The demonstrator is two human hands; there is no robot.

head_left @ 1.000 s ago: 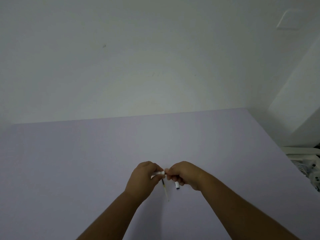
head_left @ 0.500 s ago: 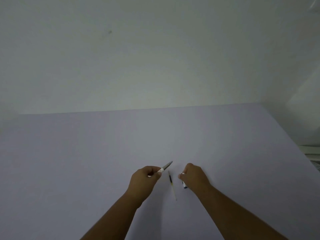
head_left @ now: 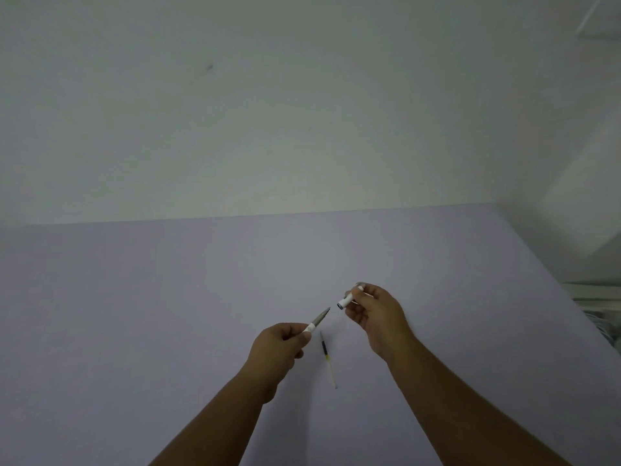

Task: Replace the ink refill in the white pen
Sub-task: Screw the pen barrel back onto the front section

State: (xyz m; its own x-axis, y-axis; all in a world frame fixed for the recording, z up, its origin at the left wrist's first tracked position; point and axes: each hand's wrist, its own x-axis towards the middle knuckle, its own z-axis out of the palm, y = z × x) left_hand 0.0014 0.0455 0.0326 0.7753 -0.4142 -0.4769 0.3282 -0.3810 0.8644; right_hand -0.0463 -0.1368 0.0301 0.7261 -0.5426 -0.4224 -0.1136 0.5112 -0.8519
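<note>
Above the pale lilac bench (head_left: 168, 314) centre, our left hand (head_left: 275, 348) grips the grey-tipped white pen section (head_left: 317, 320); our right hand (head_left: 376, 314) pinches what appears the white pen barrel (head_left: 346, 301). Between them, on the bench, lies the thin clear ink refill (head_left: 327, 359).

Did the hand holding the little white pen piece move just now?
Yes. The right hand with the white pen piece lifted up and away from the refill lying on the table; earlier it sat right beside it.

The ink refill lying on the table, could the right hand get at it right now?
Probably not straight away. The ink refill lies bare on the table between both wrists with nothing covering it, but the right hand is holding the white cap, so its fingers are occupied.
</note>
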